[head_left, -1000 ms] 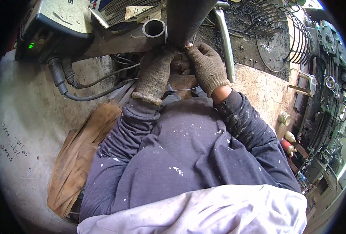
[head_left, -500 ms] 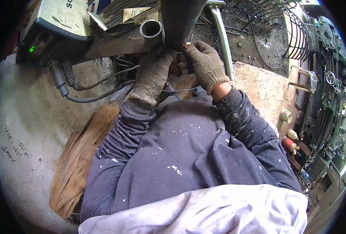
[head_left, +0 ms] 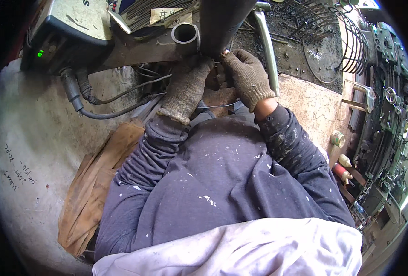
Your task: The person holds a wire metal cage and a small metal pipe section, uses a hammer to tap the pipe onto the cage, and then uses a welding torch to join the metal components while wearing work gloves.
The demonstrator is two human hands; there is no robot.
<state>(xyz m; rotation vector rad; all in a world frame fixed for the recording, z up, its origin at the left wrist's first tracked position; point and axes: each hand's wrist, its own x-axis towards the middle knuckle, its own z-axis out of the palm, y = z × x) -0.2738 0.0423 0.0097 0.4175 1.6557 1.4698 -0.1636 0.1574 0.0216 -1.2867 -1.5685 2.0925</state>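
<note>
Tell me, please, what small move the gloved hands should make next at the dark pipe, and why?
Probably steady the dark pipe with the left hand before anything else. Both gloved hands meet at the pipe's lower end, the right hand pinching something small and pale there, too small to identify. A thin wire runs below the hands. What they grip is hidden.

We see both knitted work gloves, left point(head_left: 184, 87) and right point(head_left: 248, 78), in speckled grey-brown; our dark navy sleeves point(head_left: 286, 147) carry white paint flecks; the flat cardboard sheet point(head_left: 93, 188) is tan.
</note>
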